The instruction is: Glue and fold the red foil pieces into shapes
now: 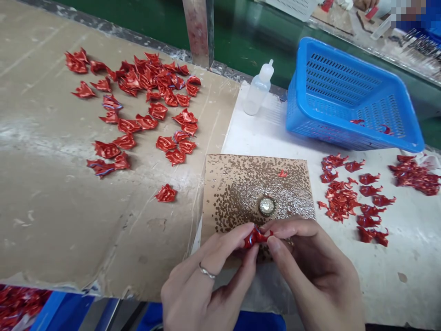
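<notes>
The left hand and the right hand are close together, and their fingertips pinch a red foil bit between them. A ring sits on a left finger. Just past the bit, at 12 o'clock, lies a brown speckled card with a round shiny button on it. At 3 o'clock, more red bits lie on a white sheet. At 10 o'clock, many red bits lie on a cardboard sheet. Farther off, a plastic bottle is at 12 o'clock, and a blue basket is at 1 o'clock.
</notes>
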### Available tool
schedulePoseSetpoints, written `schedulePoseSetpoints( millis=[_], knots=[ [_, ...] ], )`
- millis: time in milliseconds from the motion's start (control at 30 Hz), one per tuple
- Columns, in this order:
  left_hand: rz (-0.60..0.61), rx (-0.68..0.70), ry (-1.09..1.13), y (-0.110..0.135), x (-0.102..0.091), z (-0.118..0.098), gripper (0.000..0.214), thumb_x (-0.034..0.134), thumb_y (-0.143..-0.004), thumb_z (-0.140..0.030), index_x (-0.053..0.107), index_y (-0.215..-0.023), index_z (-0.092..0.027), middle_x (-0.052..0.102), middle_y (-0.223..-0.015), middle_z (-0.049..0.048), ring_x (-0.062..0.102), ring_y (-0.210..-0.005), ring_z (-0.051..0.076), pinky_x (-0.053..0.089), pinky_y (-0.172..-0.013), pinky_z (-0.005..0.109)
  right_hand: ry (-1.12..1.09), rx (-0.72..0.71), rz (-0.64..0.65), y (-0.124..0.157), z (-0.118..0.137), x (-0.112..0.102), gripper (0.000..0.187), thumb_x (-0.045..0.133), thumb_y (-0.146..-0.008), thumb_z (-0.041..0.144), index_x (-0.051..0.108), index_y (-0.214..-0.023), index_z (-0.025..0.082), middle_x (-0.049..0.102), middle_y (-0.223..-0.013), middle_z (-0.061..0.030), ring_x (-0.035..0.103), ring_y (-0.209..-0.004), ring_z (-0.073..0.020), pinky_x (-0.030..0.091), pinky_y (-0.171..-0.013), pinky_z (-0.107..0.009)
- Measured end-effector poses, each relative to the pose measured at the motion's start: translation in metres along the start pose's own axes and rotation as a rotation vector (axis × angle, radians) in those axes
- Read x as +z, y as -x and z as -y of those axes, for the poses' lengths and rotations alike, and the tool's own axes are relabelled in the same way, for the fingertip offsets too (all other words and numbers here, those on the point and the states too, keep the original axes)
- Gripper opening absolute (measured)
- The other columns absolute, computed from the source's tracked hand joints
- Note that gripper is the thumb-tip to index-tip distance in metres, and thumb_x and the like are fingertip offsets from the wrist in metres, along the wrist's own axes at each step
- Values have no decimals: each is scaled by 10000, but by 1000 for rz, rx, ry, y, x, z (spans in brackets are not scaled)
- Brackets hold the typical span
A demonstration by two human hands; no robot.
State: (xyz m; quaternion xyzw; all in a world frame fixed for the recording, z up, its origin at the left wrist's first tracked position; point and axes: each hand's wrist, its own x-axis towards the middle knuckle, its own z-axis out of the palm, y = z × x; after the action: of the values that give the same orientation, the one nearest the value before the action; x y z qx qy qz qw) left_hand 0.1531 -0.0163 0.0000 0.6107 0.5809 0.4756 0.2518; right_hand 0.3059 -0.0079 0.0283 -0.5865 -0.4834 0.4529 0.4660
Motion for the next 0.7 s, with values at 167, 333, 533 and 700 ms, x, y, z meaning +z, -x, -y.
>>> schedulePoseSetpoints(
  millis=[167, 333, 533, 700],
  knots=[
    [-49, 50, 19, -2, 2, 1, 396, 800, -993, -56, 784, -1330, -265, 891, -1114, -73, 843, -825, 49, 667, -934, 94, 44, -56, 7, 2, -1, 1, 291, 754, -1066, 110, 825, -1145, 381, 852, -1056, 51, 840, -966, -94, 679, -901, -132],
    [-71, 56, -31, 0, 1, -1, 348, 787, -1001, -61, 800, -1275, -275, 898, -1143, -76, 850, -827, 66, 694, -913, 128, 46, -80, -7, 8, -4, 5, 314, 713, -1083, 75, 819, -1138, 365, 868, -1215, 25, 842, -1164, -112, 661, -999, -150],
    [-85, 25, -17, -1, 1, -2, 354, 785, -1011, -67, 798, -1273, -305, 894, -1145, -102, 842, -832, 57, 696, -904, 134, -12, -73, 24, 7, -8, 8, 347, 684, -1090, 49, 784, -1170, 371, 853, -1101, 46, 868, -1049, -98, 676, -931, -141],
    [9, 26, 9, -1, 2, 2, 368, 749, -1044, -92, 790, -1306, -346, 889, -1174, -113, 845, -858, 58, 687, -943, 138, 13, -207, -47, -1, -9, 16, 298, 701, -1013, 13, 767, -1063, 300, 803, -1001, 30, 836, -875, -99, 686, -814, -160]
  ],
)
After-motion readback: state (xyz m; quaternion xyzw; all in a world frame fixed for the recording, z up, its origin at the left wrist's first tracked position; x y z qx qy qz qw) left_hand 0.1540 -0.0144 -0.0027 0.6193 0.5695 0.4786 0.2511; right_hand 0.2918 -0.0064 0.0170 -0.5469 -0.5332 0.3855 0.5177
